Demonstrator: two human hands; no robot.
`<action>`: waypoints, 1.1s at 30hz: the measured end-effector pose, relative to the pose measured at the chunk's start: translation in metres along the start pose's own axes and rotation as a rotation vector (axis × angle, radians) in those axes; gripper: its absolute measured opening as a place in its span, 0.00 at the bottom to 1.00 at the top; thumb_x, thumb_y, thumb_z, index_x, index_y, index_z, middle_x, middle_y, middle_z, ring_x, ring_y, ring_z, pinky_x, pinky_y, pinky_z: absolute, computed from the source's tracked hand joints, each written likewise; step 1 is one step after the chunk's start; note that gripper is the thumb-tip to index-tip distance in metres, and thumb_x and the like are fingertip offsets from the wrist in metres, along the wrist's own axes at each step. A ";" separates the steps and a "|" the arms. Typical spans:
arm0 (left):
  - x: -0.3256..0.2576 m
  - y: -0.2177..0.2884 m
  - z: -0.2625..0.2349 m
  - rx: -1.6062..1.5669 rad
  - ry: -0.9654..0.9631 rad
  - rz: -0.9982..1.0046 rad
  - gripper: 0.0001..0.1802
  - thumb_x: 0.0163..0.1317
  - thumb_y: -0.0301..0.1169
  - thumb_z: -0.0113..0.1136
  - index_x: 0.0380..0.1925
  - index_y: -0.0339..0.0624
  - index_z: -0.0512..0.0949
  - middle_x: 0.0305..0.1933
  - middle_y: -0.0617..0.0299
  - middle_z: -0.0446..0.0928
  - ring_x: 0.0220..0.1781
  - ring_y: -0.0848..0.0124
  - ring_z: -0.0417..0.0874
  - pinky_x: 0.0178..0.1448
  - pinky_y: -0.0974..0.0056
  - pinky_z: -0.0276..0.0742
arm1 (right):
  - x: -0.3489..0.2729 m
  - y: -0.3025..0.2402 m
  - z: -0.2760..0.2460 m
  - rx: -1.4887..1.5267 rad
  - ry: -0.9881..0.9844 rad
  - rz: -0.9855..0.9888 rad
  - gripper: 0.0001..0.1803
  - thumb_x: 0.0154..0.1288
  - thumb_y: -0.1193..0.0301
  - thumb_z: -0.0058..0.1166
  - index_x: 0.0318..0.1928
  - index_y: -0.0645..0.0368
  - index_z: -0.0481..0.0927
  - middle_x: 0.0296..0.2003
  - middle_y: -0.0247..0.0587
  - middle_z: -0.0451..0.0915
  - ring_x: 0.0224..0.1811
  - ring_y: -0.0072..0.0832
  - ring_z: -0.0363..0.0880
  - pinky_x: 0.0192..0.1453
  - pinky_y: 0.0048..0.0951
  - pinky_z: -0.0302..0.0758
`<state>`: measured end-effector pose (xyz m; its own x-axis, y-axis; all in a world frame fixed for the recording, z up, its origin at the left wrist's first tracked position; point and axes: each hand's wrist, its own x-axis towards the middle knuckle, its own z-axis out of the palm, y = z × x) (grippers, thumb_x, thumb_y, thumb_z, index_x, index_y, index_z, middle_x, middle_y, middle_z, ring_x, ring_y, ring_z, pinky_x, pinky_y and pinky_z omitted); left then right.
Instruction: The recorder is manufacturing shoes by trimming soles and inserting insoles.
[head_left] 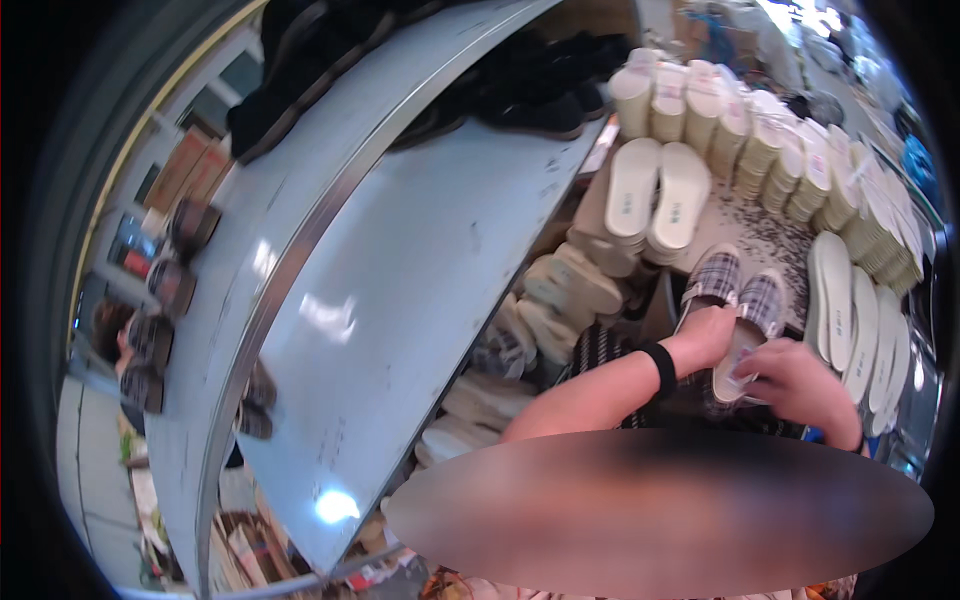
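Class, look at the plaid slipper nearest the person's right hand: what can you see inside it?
Inside the right plaid slipper, a pale insole shows, with the right hand fingers at its heel. The toe end is covered by the plaid upper, so nothing there can be seen.

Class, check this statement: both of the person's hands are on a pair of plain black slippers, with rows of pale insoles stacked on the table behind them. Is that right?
Not quite. The head view shows the left hand and right hand on plaid slippers, checked in grey and white, not plain black. The rest holds: pale insoles stand in rows on the table behind them.
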<state>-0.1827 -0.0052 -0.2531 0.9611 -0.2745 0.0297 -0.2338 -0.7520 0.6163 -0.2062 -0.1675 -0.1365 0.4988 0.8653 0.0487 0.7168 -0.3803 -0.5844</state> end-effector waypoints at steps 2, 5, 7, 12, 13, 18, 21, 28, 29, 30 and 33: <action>-0.034 0.004 -0.046 -0.098 -0.011 -0.104 0.12 0.53 0.25 0.46 0.37 0.31 0.70 0.30 0.39 0.77 0.35 0.44 0.79 0.39 0.48 0.74 | 0.004 -0.014 -0.021 0.019 0.149 0.078 0.10 0.45 0.79 0.57 0.33 0.62 0.78 0.26 0.44 0.76 0.33 0.40 0.75 0.40 0.34 0.71; -0.116 -0.005 -0.140 -0.286 0.150 -0.150 0.16 0.53 0.27 0.47 0.41 0.28 0.67 0.35 0.34 0.74 0.41 0.40 0.75 0.44 0.48 0.71 | 0.017 -0.016 -0.029 0.031 0.237 0.105 0.10 0.45 0.79 0.56 0.33 0.63 0.78 0.26 0.44 0.77 0.33 0.38 0.76 0.40 0.32 0.71; -0.177 -0.023 -0.200 -0.182 0.175 -0.305 0.21 0.53 0.29 0.48 0.47 0.30 0.67 0.39 0.41 0.75 0.41 0.58 0.78 0.45 0.58 0.73 | 0.025 -0.014 -0.023 0.056 0.234 0.212 0.11 0.45 0.79 0.56 0.33 0.64 0.78 0.27 0.44 0.78 0.33 0.36 0.77 0.38 0.30 0.72; -0.311 -0.132 -0.313 0.120 0.455 -0.703 0.18 0.56 0.30 0.47 0.43 0.27 0.72 0.38 0.47 0.77 0.43 0.63 0.77 0.47 0.62 0.72 | 0.039 -0.005 0.002 0.065 0.069 0.204 0.11 0.46 0.78 0.56 0.34 0.64 0.78 0.28 0.45 0.78 0.32 0.36 0.78 0.38 0.31 0.74; -0.337 -0.163 -0.338 0.448 0.433 -0.859 0.20 0.55 0.29 0.47 0.46 0.28 0.70 0.42 0.45 0.76 0.43 0.61 0.77 0.48 0.60 0.71 | 0.040 -0.002 0.006 0.037 0.026 0.200 0.12 0.46 0.77 0.56 0.35 0.64 0.77 0.28 0.45 0.78 0.33 0.37 0.78 0.39 0.32 0.74; -0.404 -0.250 -0.402 0.619 0.451 -1.126 0.20 0.58 0.30 0.50 0.50 0.32 0.68 0.43 0.47 0.76 0.43 0.61 0.78 0.46 0.60 0.74 | 0.024 0.026 0.010 -0.091 -0.051 0.142 0.14 0.51 0.69 0.55 0.39 0.58 0.77 0.31 0.47 0.78 0.37 0.45 0.76 0.42 0.40 0.74; -0.321 -0.224 -0.380 0.520 0.559 -0.921 0.21 0.60 0.32 0.51 0.52 0.34 0.68 0.42 0.50 0.76 0.43 0.61 0.78 0.45 0.60 0.75 | -0.004 0.048 0.002 -0.049 -0.144 0.320 0.15 0.53 0.66 0.52 0.41 0.58 0.75 0.33 0.49 0.78 0.40 0.46 0.76 0.43 0.44 0.73; -0.082 -0.032 -0.150 -0.317 -0.273 -0.370 0.18 0.63 0.26 0.51 0.53 0.34 0.68 0.45 0.58 0.75 0.43 0.71 0.76 0.48 0.69 0.71 | -0.128 0.150 -0.065 0.275 0.375 0.681 0.18 0.55 0.68 0.54 0.46 0.61 0.76 0.39 0.46 0.80 0.42 0.34 0.77 0.48 0.31 0.72; -0.053 -0.015 -0.108 -0.343 -0.352 -0.151 0.16 0.63 0.26 0.52 0.50 0.33 0.70 0.42 0.60 0.76 0.43 0.71 0.76 0.48 0.69 0.71 | -0.144 0.181 -0.083 0.264 0.588 0.684 0.16 0.51 0.67 0.54 0.42 0.58 0.79 0.35 0.43 0.81 0.39 0.35 0.78 0.45 0.30 0.73; -0.039 0.004 -0.070 -0.462 -0.326 -0.173 0.15 0.62 0.25 0.52 0.48 0.33 0.72 0.39 0.60 0.77 0.42 0.73 0.76 0.46 0.70 0.71 | -0.173 0.209 -0.101 0.200 0.725 0.764 0.16 0.51 0.68 0.54 0.41 0.60 0.79 0.34 0.43 0.81 0.38 0.33 0.79 0.45 0.30 0.72; 0.009 0.029 0.018 -0.084 -0.213 0.281 0.13 0.61 0.27 0.53 0.45 0.34 0.73 0.36 0.48 0.77 0.38 0.58 0.78 0.43 0.60 0.73 | -0.250 0.293 -0.158 0.361 1.167 1.035 0.15 0.52 0.71 0.55 0.42 0.60 0.79 0.31 0.38 0.81 0.27 0.24 0.78 0.31 0.27 0.76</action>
<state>-0.1836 -0.0401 -0.2492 0.8070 -0.5887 0.0477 -0.4628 -0.5800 0.6704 -0.0435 -0.5466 -0.1924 0.8772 -0.4800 -0.0072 -0.2137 -0.3769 -0.9013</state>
